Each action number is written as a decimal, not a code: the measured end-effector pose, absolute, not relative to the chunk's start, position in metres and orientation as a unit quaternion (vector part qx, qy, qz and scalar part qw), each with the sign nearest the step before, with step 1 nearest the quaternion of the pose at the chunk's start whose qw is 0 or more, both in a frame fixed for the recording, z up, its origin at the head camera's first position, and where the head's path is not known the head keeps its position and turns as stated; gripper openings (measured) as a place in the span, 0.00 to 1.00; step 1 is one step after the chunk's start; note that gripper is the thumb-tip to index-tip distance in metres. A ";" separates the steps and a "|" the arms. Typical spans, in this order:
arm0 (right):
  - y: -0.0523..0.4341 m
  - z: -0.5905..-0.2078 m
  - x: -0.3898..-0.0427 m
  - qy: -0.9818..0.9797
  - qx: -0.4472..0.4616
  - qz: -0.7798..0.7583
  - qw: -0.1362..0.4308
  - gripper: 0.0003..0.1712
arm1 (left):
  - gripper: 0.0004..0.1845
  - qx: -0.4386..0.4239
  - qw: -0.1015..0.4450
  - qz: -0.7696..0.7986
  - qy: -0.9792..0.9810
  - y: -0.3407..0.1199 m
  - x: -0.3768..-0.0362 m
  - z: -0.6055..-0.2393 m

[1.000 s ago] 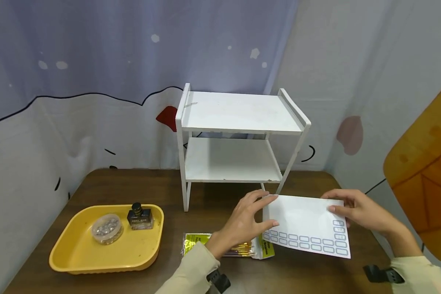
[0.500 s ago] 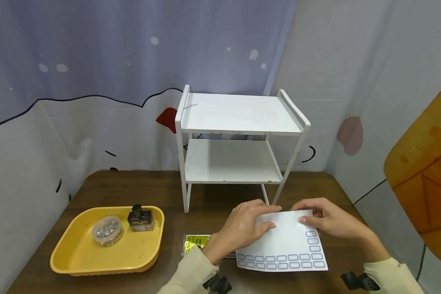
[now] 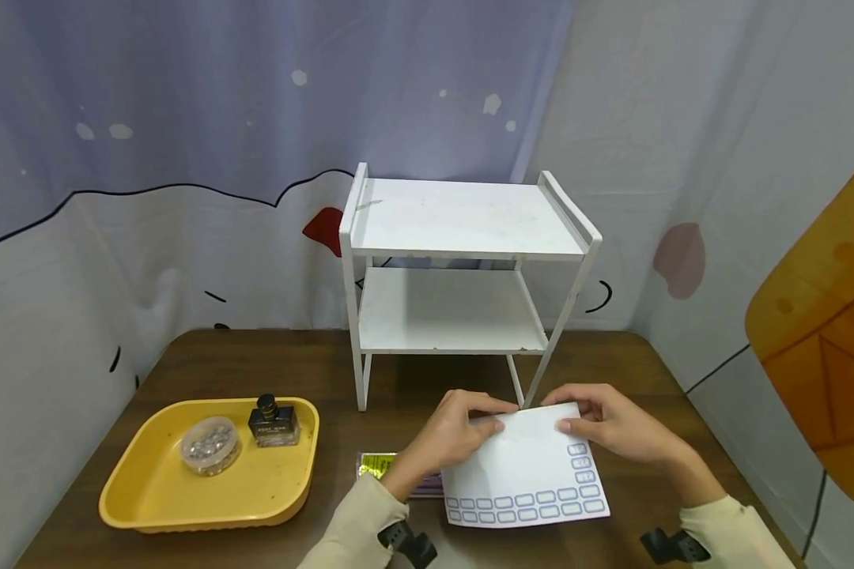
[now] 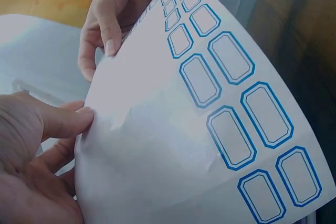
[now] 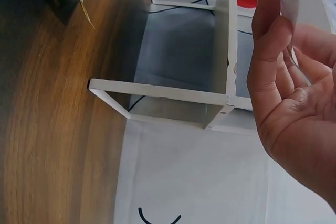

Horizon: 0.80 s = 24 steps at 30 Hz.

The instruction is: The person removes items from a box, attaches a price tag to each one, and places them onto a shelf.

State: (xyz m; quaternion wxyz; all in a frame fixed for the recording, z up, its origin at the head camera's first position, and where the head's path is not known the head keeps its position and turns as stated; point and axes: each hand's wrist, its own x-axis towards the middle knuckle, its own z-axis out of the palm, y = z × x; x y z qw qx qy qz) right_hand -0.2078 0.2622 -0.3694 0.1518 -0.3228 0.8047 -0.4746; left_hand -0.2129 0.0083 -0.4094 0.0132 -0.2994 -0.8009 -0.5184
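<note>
Both hands hold a white sheet of blue-bordered label stickers (image 3: 523,474) above the brown table (image 3: 270,371), in front of the white two-tier rack (image 3: 462,261). My left hand (image 3: 462,431) pinches the sheet's far left corner, thumb on its face (image 4: 68,121). My right hand (image 3: 608,427) pinches the far right edge, its thumb (image 4: 107,38) pressed on the sheet. In the left wrist view the sheet (image 4: 173,145) curves, with rows of labels along two edges. The right wrist view shows my right fingers (image 5: 268,30) against the sheet's edge.
A yellow tray (image 3: 149,490) at the left holds a small dark ink bottle (image 3: 272,421) and a round clear lidded container (image 3: 209,444). A yellow packet (image 3: 380,466) lies under my left forearm. Curtain walls close in behind; an orange panel (image 3: 818,340) stands at the right.
Both hands have drawn the sticker sheet leftward and nearer to me, and closer together; it now covers more of the yellow packet.
</note>
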 end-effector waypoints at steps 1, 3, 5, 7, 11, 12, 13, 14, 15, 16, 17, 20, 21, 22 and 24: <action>0.261 -0.370 -0.208 0.802 -0.319 -0.481 0.153 0.16 | 0.15 -0.291 0.012 -0.523 -0.801 0.007 -0.213 -0.410; 0.260 -0.371 -0.208 0.793 -0.314 -0.497 0.157 0.20 | 0.14 -0.279 0.014 -0.532 -0.799 0.004 -0.215 -0.411; 0.260 -0.371 -0.207 0.783 -0.310 -0.514 0.162 0.26 | 0.14 -0.266 0.018 -0.540 -0.799 0.000 -0.216 -0.411; 0.259 -0.371 -0.205 0.780 -0.299 -0.525 0.163 0.32 | 0.14 -0.253 0.021 -0.548 -0.797 -0.003 -0.217 -0.411; 0.259 -0.371 -0.202 0.786 -0.287 -0.528 0.147 0.42 | 0.14 -0.224 0.021 -0.562 -0.796 -0.011 -0.219 -0.411; 0.259 -0.371 -0.200 0.786 -0.287 -0.529 0.141 0.44 | 0.14 -0.218 0.022 -0.566 -0.795 -0.013 -0.219 -0.410; 0.259 -0.371 -0.199 0.783 -0.290 -0.533 0.137 0.45 | 0.14 -0.213 0.023 -0.567 -0.795 -0.014 -0.220 -0.411; 0.258 -0.372 -0.198 0.781 -0.292 -0.537 0.132 0.46 | 0.14 -0.208 0.024 -0.572 -0.793 -0.017 -0.220 -0.411; 0.258 -0.372 -0.198 0.776 -0.295 -0.542 0.129 0.46 | 0.14 -0.204 0.025 -0.577 -0.791 -0.019 -0.221 -0.411; 0.257 -0.373 -0.197 0.771 -0.299 -0.548 0.127 0.47 | 0.14 -0.201 0.027 -0.581 -0.788 -0.021 -0.221 -0.412; 0.256 -0.374 -0.196 0.767 -0.302 -0.552 0.126 0.47 | 0.14 -0.200 0.031 -0.586 -0.785 -0.023 -0.222 -0.412; 0.253 -0.377 -0.194 0.760 -0.305 -0.559 0.125 0.45 | 0.14 -0.194 0.034 -0.599 -0.776 -0.029 -0.224 -0.413; 0.252 -0.378 -0.193 0.759 -0.306 -0.561 0.125 0.45 | 0.14 -0.193 0.037 -0.601 -0.775 -0.030 -0.225 -0.414; 0.251 -0.379 -0.193 0.758 -0.306 -0.563 0.122 0.44 | 0.14 -0.191 0.039 -0.601 -0.775 -0.031 -0.225 -0.415; 0.248 -0.382 -0.192 0.757 -0.303 -0.568 0.115 0.43 | 0.14 -0.187 0.039 -0.602 -0.776 -0.033 -0.226 -0.415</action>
